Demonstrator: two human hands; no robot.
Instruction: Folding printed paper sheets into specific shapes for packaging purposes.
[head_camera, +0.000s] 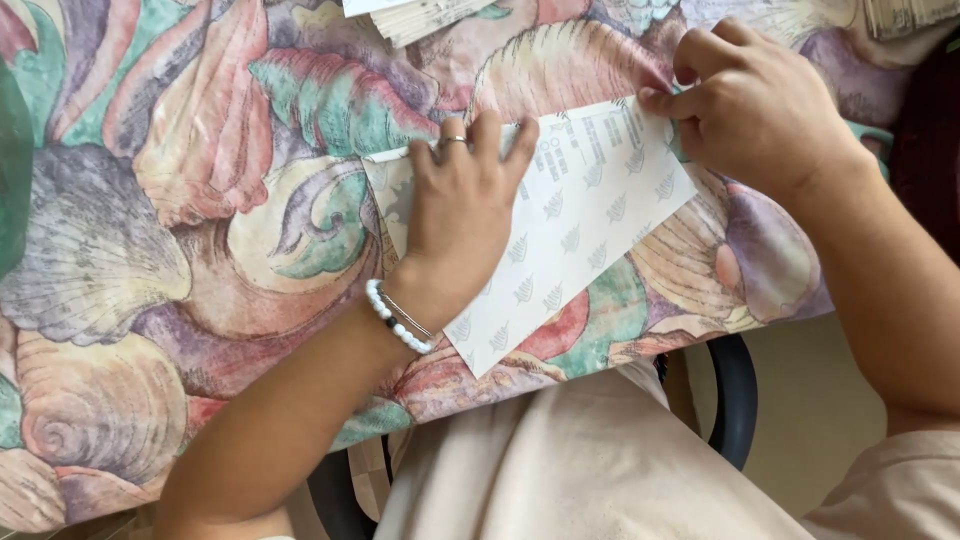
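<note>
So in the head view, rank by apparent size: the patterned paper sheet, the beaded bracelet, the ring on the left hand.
1. Patterned paper sheet, largest though partly covered by the left hand.
2. Beaded bracelet.
3. Ring, smallest.

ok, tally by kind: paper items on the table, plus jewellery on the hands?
Patterned paper sheet under both hands: 1
Paper stacks at the table's far edge: 2
Bead bracelet, left wrist: 1
Ring, left hand: 1
Total: 5

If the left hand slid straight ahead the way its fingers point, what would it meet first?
Probably only more shell-patterned tablecloth beyond the white printed paper sheet under the left hand; the stack of papers lies farther up.
</note>
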